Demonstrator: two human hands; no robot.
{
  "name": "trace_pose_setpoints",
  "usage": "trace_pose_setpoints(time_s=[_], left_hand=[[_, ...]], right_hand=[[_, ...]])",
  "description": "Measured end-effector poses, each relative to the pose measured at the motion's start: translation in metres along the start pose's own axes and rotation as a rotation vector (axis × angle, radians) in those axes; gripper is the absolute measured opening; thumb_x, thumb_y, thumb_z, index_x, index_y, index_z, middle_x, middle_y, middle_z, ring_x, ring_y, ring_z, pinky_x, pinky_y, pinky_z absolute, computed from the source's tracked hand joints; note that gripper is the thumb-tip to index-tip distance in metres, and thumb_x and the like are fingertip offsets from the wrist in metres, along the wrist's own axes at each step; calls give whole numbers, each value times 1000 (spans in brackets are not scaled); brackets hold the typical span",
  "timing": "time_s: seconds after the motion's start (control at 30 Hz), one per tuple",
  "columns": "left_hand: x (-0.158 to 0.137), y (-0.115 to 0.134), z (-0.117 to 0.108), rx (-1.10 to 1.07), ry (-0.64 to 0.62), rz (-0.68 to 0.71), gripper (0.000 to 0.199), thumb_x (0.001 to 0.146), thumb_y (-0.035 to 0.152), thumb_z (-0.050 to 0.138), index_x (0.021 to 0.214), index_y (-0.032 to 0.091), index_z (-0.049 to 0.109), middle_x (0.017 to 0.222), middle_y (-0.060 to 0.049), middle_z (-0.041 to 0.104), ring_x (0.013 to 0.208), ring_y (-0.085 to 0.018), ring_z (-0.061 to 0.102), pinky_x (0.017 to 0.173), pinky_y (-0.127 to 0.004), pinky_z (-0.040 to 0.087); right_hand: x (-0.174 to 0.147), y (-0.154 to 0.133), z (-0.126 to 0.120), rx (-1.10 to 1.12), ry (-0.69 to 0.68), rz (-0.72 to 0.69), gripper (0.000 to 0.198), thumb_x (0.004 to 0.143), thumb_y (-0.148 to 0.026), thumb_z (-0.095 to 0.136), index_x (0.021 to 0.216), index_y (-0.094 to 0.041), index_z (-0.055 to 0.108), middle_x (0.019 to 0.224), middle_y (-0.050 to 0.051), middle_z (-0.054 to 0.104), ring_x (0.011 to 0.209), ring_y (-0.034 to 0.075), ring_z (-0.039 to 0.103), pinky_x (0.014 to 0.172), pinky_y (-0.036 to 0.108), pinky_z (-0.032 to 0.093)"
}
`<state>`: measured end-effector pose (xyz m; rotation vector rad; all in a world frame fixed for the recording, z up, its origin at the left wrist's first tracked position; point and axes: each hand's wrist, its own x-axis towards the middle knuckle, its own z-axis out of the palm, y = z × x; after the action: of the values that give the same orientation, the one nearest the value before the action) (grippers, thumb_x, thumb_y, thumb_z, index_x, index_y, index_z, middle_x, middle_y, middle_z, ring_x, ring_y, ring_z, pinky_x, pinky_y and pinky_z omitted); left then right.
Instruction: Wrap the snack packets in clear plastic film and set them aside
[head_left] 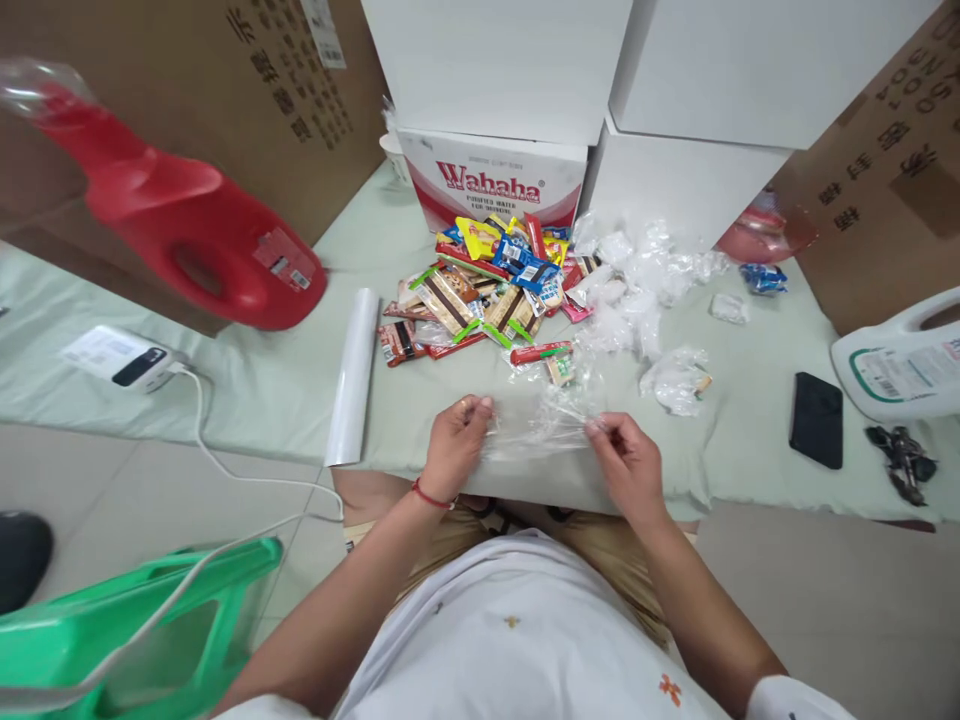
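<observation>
A thin clear plastic bag [529,428] is stretched between my two hands above the table's near edge. Its left side is pinched in the fingers of my left hand [456,440], which has a red cord at the wrist. My right hand [628,465] grips the other side with fingertips closed. Just beyond the bag lie a red snack stick [536,354] and a small green-and-white packet [559,369]; I cannot tell whether plastic covers them. Farther back is a heap of wrapped snacks [487,275], with crumpled clear bags [637,275] to its right.
Left of my hands are a white roll [355,375], a large red jug [202,230] and a white device [120,357] with a cable. At right lie a black phone [816,420] and a white jug [900,355]. A Wahaha carton [495,160] and white boxes [502,60] stand behind.
</observation>
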<state>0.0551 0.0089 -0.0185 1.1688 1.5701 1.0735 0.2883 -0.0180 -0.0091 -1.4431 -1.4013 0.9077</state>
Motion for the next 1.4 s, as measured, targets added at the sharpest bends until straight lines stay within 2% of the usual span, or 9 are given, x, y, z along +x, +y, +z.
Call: trace_pose_setpoints(time_s=[0.2, 0.3, 0.43, 0.67, 0.83, 0.93, 1.03, 1.13, 1.4], left_hand=[[-23, -16, 1, -99, 182, -59, 41, 99, 55, 49, 75, 22, 55, 48, 6, 45, 47, -12, 42, 51, -25, 35], [-29, -17, 3, -84, 187, -54, 44, 100, 58, 49, 76, 22, 57, 47, 6, 45, 46, -12, 43, 50, -25, 36], [-33, -12, 12, -99, 140, -51, 49, 96, 66, 50, 78, 22, 59, 48, 6, 44, 44, -12, 43, 46, -24, 34], [-51, -26, -8, -17, 94, -29, 44, 99, 61, 48, 94, 20, 63, 64, 2, 55, 58, -14, 51, 57, -26, 44], [-70, -8, -41, 313, 408, 303, 52, 91, 50, 62, 133, 20, 56, 131, -13, 59, 127, -29, 55, 105, -45, 47], [-55, 11, -26, 395, 337, 412, 73, 88, 55, 66, 146, 17, 46, 147, -18, 51, 140, -33, 46, 118, -52, 35], [-23, 15, 2, 318, 166, 194, 64, 81, 61, 70, 125, 15, 61, 105, -11, 69, 103, -27, 66, 89, -40, 53], [1, 5, 17, 237, 73, 45, 41, 93, 56, 52, 76, 20, 62, 58, 3, 50, 59, -15, 51, 60, -27, 41], [21, -26, -12, 157, 274, -12, 36, 94, 52, 51, 75, 22, 56, 60, 4, 50, 59, -15, 47, 58, -27, 40]], right_hand=[[-56, 31, -30, 174, -10, 315, 34, 92, -55, 67, 94, -21, 63, 76, -1, 60, 61, 13, 52, 55, 26, 46], [-58, 26, -48, -21, -57, 224, 44, 90, -56, 68, 118, -22, 64, 111, 10, 68, 94, 22, 65, 82, 36, 57], [-17, 11, -40, -298, -43, 2, 68, 84, -57, 73, 141, -25, 55, 145, 16, 55, 129, 32, 54, 110, 52, 46], [54, 20, 25, 93, -267, 205, 38, 87, -57, 60, 97, -21, 64, 74, 0, 61, 65, 17, 56, 62, 30, 49], [45, 2, 26, 21, -201, 43, 26, 93, -46, 58, 88, -22, 65, 76, 0, 62, 65, 15, 52, 60, 26, 41], [36, -13, 27, -61, -244, -84, 23, 96, -40, 57, 89, -21, 68, 82, 1, 65, 71, 15, 55, 65, 27, 42], [32, -15, 25, -39, -276, -94, 25, 97, -42, 57, 91, -21, 69, 80, 1, 65, 69, 15, 54, 64, 26, 41], [33, -3, 11, -2, -200, 18, 29, 95, -48, 59, 92, -21, 68, 72, -1, 60, 63, 14, 49, 59, 25, 38], [29, 41, -38, 25, -3, 287, 42, 85, -61, 66, 86, -19, 65, 59, -5, 46, 54, 13, 39, 51, 26, 30]])
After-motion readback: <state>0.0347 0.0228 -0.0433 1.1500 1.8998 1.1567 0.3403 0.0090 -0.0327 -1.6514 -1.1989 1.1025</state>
